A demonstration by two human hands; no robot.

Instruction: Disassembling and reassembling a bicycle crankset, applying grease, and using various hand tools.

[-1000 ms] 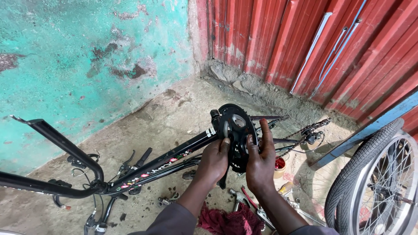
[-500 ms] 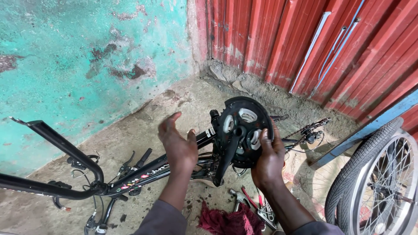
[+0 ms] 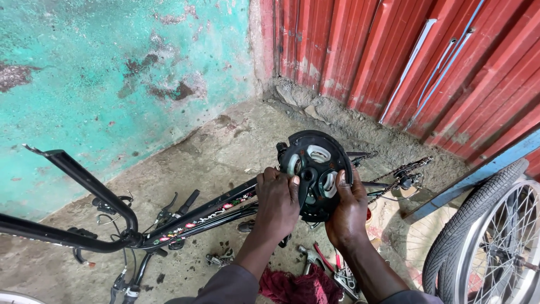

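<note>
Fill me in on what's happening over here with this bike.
A person works on an upturned black bicycle frame on a concrete floor. The left hand and right hand both grip the black chainring guard at the crank. Small tools and a red rag lie below, and a loose wheel stands to the right.

Free room: we find open concrete floor (image 3: 225, 152) at centre frame, running up to the corner where the turquoise wall (image 3: 112, 67) meets the red corrugated sheeting (image 3: 360, 50).

Obstacles:
- We log the black bicycle frame (image 3: 185, 222) slanting across the lower left, its handlebars (image 3: 79, 174) rising at far left.
- Chainring guard (image 3: 315, 171), centre, flanked by our left hand (image 3: 278, 202) and right hand (image 3: 347, 208).
- Chain (image 3: 402, 171), right of centre.
- Wheel (image 3: 489, 236), lower right corner.
- Loose tools (image 3: 323, 264) and red rag (image 3: 295, 287) along the bottom edge.
</note>
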